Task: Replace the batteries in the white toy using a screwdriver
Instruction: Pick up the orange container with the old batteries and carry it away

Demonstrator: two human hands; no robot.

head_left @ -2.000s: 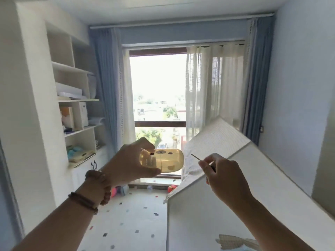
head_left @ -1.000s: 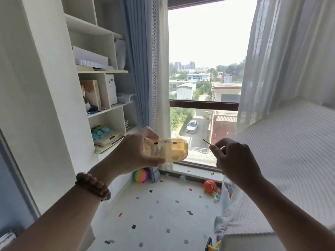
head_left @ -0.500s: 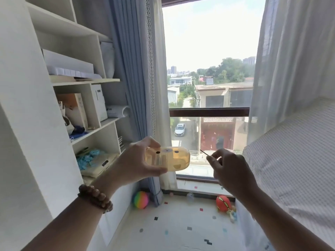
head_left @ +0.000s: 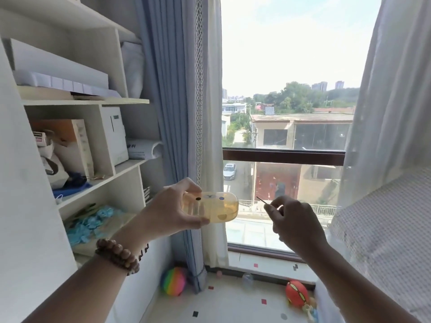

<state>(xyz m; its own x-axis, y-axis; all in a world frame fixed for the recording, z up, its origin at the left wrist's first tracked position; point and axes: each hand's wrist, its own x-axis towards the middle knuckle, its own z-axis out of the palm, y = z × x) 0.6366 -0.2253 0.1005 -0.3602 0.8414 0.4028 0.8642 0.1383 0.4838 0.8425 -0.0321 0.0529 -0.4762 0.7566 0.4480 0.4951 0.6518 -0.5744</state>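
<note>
Head view: both hands are raised in front of a window [head_left: 282,73], well above the floor [head_left: 233,306].
Left hand [head_left: 166,210]: fingers closed around the left end of the toy, thumb underneath and the rest over the top; a bead bracelet [head_left: 117,255] sits on the wrist.
Toy [head_left: 213,209]: an oblong rounded shell, looking amber and see-through against the daylight, lying level; small dark dots and a face-like print show on its top side. It is held in mid-air in front of the curtain [head_left: 177,94], resting on nothing.
Right hand [head_left: 295,223]: fingers pinched shut on the screwdriver, knuckles toward the camera.
Screwdriver [head_left: 262,201]: only a thin dark shaft shows, sticking out of the pinch and slanting up and left toward the toy's right end; its tip is near the toy but apart from it. Its handle is hidden inside the hand.
Shelves [head_left: 93,101]: at left, holding boxes, papers and blue scraps.
Balls: a rainbow ball [head_left: 173,281] lies beside the curtain foot, a red ball [head_left: 297,292] under the window.
Bed [head_left: 384,224]: textured white cover at the right edge.
</note>
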